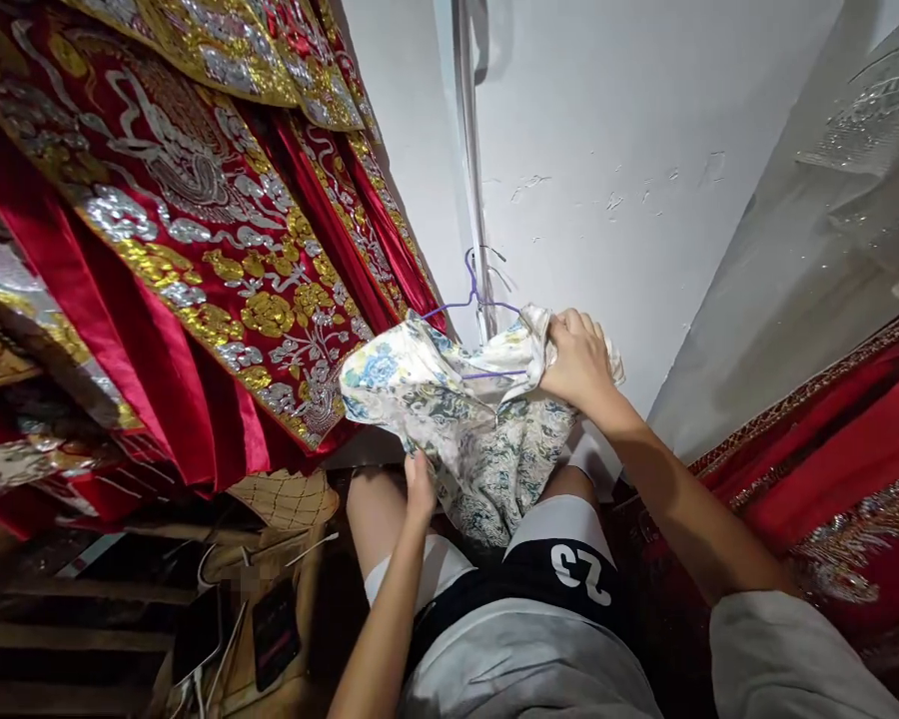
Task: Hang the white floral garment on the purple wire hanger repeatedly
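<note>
A white floral garment [486,429] with blue and yellow flowers hangs in front of my legs on a purple hanger [470,294]. The hanger's hook stands up at the garment's open neck, and its lower bar shows through that opening. My right hand [578,361] is closed on the garment's right shoulder, over the hanger's end. Lower down on the other side, my left hand [420,481] grips the garment's left edge between thumb and fingers; most of those fingers are hidden behind the cloth.
Red robes [270,270] with gold and silver embroidery hang at left. Ahead is a white wall [599,160] with a metal pole [467,130]. A phone [276,633] and cables lie on a wooden surface [311,599] at lower left. More red beaded cloth [831,479] hangs right.
</note>
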Motion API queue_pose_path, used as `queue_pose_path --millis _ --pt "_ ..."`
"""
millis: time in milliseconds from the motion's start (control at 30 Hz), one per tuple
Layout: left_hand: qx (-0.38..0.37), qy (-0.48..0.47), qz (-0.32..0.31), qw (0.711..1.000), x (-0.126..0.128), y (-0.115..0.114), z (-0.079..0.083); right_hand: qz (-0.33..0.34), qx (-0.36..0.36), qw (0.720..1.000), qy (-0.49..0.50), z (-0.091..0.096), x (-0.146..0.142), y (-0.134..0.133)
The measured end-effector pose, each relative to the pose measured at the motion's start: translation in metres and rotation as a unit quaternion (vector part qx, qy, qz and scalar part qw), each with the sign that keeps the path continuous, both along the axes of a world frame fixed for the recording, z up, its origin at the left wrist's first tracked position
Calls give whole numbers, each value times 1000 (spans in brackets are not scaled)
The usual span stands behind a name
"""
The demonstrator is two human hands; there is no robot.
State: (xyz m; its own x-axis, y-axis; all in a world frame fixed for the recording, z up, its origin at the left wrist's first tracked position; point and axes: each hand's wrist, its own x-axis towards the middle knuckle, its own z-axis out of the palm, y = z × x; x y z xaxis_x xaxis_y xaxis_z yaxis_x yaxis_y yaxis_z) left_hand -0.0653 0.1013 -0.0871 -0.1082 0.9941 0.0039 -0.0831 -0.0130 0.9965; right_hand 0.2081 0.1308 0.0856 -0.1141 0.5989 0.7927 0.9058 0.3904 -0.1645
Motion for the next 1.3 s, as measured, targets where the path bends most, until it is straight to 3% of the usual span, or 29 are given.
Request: queue_pose_path --millis 133,267,367,500,600,700,767,833,900,1033,1133,1233,1300 --pt "5 17 134 991 19 -19 -12 11 -6 999 43 -31 -10 -19" --pt "-4 -19 109 994 22 -31 -14 74 -25 971 227 -83 -44 -37" --pt "18 -39 77 996 19 -38 -16 62 -127 893 427 -127 -77 -42" --pt "16 -50 61 997 15 -40 -16 113 -328 845 407 -157 -94 -34" --pt "26 -33 126 991 16 -36 -22 125 -445 814 351 -159 -82 -33" --pt "81 13 232 969 24 -36 -37 144 -498 791 325 -158 -68 -40" --pt "150 87 302 937 33 -41 -49 157 -518 780 315 -157 -63 -46" --pt "225 181 328 900 42 -49 -56 167 -525 775 311 -157 -63 -50" --pt "286 251 265 886 52 -55 -57 174 -522 775 312 -156 -66 -52" --pt "286 253 64 922 69 -55 -45 184 -495 786 322 -154 -75 -56" --pt "244 211 47 945 73 -51 -35 221 -485 769 354 -149 -81 -62" --pt "239 205 37 949 68 -50 -30 282 -483 718 416 -135 -80 -63" --pt "238 218 23 946 63 -50 -32 301 -459 696 463 -116 -76 -55"
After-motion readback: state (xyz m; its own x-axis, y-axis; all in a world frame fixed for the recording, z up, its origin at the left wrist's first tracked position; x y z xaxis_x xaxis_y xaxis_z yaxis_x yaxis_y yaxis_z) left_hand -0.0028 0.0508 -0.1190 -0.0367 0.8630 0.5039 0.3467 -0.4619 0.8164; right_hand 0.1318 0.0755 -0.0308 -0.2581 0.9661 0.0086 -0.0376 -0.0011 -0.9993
